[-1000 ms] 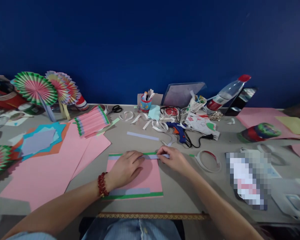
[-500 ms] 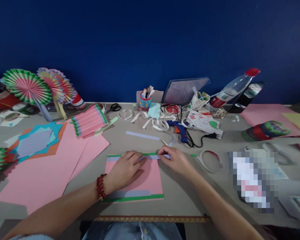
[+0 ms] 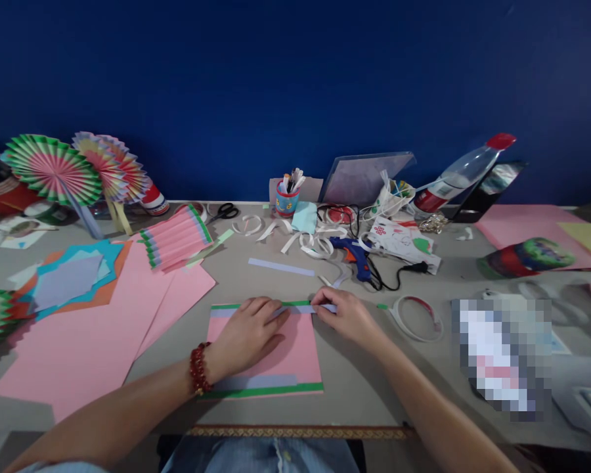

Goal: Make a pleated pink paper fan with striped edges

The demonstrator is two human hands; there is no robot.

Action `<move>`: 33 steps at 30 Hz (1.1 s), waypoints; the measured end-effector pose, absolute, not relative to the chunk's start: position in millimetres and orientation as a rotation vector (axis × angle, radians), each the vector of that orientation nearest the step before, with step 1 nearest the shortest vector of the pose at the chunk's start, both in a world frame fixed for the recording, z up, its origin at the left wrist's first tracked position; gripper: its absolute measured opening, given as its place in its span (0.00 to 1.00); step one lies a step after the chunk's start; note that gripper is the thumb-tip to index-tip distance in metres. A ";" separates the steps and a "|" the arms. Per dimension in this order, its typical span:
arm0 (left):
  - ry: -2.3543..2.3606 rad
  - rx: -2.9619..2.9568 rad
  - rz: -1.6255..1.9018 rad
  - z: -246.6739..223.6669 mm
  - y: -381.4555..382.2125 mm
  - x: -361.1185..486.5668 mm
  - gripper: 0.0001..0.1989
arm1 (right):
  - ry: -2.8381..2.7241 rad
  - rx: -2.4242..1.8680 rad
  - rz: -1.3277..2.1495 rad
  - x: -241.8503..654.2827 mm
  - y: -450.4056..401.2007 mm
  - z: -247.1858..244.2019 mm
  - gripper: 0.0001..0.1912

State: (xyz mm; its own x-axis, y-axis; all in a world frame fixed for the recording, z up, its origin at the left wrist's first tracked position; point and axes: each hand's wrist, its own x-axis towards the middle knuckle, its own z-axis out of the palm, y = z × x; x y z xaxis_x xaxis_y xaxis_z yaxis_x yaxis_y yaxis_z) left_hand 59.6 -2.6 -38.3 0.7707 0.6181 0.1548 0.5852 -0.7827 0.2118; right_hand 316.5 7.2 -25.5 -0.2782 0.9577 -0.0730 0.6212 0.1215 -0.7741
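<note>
A pink sheet [image 3: 290, 351] with green and lavender bands along its top and bottom edges lies in front of me. My left hand [image 3: 249, 332] rests flat on it, fingers spread, the fingertips reaching the upper band. At the sheet's top right corner, my right hand [image 3: 342, 314] pinches the end of a lavender strip [image 3: 300, 309], which runs along just below the green edge and sticks out past the sheet. Another lavender strip [image 3: 280, 267] lies loose on the table above the sheet.
A blue glue gun [image 3: 357, 256] with its cord, paper scraps and a pen cup [image 3: 286, 199] stand behind. Pink paper [image 3: 79, 355] and paper fans [image 3: 54, 169] are at the left; a tape roll [image 3: 416, 318] and bottle [image 3: 463, 174] at the right.
</note>
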 end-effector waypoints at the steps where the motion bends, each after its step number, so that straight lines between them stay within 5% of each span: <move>1: 0.966 2.812 0.327 -38.2 -2.8 59.6 0.21 | -1.956 -1.521 0.999 316.4 7.1 -25.5 0.04; 33: 0.987 2.871 0.225 -32.4 -3.3 62.7 0.21 | -2.084 -1.545 0.773 314.0 0.4 -33.8 0.05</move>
State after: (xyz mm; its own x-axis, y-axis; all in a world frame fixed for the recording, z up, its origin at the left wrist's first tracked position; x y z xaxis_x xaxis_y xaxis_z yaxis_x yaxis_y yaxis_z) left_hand 62.7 -3.3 -32.4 0.7795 0.6170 0.1079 0.6026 -0.7857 0.1394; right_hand 314.0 0.4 -33.8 -0.2854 0.9583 0.0134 0.7179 0.2230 -0.6595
